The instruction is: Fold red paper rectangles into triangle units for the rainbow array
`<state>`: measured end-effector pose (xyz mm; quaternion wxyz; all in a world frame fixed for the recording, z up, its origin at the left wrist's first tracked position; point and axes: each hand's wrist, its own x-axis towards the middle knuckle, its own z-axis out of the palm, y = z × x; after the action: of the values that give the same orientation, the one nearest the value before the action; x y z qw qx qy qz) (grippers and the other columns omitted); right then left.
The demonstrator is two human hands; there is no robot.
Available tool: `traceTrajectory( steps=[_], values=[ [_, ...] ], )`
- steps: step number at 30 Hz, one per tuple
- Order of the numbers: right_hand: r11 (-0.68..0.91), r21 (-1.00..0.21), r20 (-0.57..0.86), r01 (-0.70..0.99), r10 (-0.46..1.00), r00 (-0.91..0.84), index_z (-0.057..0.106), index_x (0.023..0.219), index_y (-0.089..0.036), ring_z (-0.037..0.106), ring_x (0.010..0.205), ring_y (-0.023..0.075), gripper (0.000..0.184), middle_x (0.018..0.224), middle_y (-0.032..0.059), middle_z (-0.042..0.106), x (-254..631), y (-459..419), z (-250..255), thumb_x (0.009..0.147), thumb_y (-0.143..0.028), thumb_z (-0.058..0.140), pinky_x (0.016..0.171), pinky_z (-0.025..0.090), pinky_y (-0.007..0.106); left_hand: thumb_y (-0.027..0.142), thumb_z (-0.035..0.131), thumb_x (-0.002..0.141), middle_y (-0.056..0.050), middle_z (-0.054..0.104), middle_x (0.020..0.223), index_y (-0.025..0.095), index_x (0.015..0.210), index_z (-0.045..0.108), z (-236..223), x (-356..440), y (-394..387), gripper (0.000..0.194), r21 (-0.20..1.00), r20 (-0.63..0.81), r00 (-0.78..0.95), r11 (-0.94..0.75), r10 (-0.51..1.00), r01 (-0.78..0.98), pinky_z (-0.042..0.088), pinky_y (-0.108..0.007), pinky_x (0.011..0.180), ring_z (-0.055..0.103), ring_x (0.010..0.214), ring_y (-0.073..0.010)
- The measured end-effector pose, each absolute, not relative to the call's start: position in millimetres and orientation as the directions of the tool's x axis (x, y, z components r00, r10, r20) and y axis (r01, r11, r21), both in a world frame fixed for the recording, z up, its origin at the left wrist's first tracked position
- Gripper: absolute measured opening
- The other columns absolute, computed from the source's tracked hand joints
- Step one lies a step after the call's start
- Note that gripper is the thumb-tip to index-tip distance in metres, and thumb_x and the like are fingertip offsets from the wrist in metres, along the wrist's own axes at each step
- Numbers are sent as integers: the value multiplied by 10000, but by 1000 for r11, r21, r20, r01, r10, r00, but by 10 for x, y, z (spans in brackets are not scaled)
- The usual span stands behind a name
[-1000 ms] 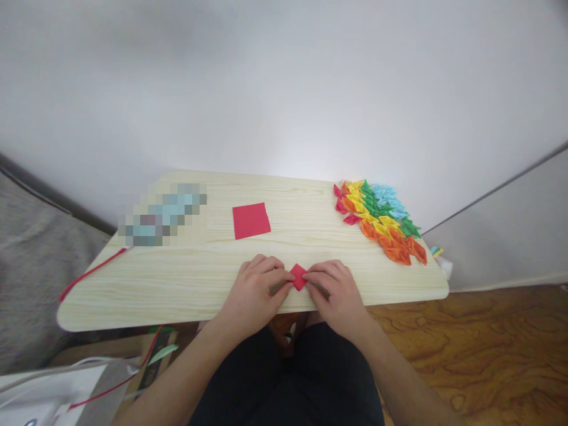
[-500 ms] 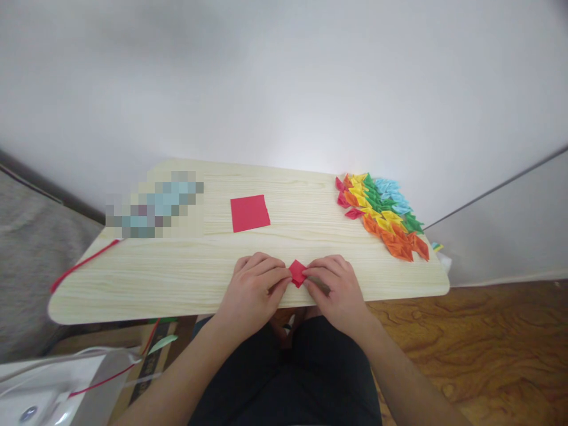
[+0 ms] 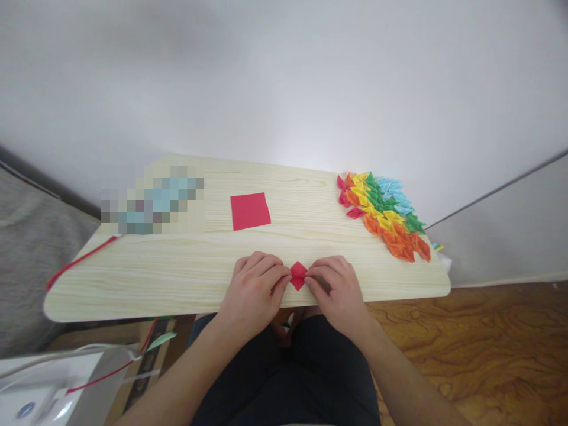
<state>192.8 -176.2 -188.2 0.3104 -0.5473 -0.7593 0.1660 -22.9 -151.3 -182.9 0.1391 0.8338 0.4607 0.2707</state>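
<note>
A small folded red paper piece [image 3: 298,275] lies near the front edge of the light wooden table [image 3: 177,272]. My left hand [image 3: 255,290] pinches its left side with curled fingers. My right hand [image 3: 335,287] pinches its right side the same way. A flat red paper square [image 3: 249,210] lies farther back, in the middle of the table, apart from both hands.
A pile of several folded paper pieces [image 3: 384,216] in red, orange, yellow, green and light blue covers the table's back right corner. A blurred patch [image 3: 153,200] sits at the back left. A red cord [image 3: 77,260] hangs off the left edge. White wall behind, wooden floor [image 3: 488,349] at right.
Both hands have pressed the red piece narrower, so less of it shows between the fingers. The view has shifted slightly; the hands stay in the same place on the table.
</note>
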Motion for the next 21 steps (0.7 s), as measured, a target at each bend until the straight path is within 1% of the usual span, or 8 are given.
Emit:
traceTrajectory(
  steps=[4, 9, 16, 21],
  values=[
    [329, -582, 291, 744, 938, -187, 728, 1014, -251, 592, 1044, 252, 65, 1046, 49, 704, 1927, -1759, -1895, 977, -258, 675, 930, 436, 434, 259, 610, 979, -36, 751, 1017, 250, 935, 744, -1828, -228, -1515, 142, 480, 317, 404, -513, 858, 712, 382, -446, 905, 598, 1002, -250],
    [307, -533, 280, 789, 943, -178, 722, 987, -234, 588, 1029, 249, 100, 1022, 57, 683, 1905, -1748, -1875, 1002, -286, 637, 912, 433, 419, 274, 630, 972, -16, 748, 1016, 257, 906, 739, -1819, -230, -1524, 128, 494, 312, 377, -488, 872, 720, 367, -447, 914, 584, 1020, -246],
    [242, -446, 185, 862, 967, -175, 697, 983, -228, 575, 1032, 256, 109, 1039, 62, 656, 1826, -1717, -1754, 1009, -285, 609, 889, 433, 401, 291, 699, 922, 1, 714, 966, 257, 824, 709, -1780, -192, -1479, 104, 541, 216, 303, -372, 928, 754, 378, -421, 894, 574, 1001, -236],
    [200, -359, 132, 912, 978, -162, 659, 949, -216, 579, 1018, 269, 128, 1028, 77, 641, 1760, -1686, -1686, 1011, -296, 582, 852, 432, 393, 326, 696, 916, -13, 694, 978, 262, 832, 712, -1783, -192, -1460, 107, 548, 183, 277, -332, 943, 767, 383, -420, 896, 570, 1014, -245]
  ],
)
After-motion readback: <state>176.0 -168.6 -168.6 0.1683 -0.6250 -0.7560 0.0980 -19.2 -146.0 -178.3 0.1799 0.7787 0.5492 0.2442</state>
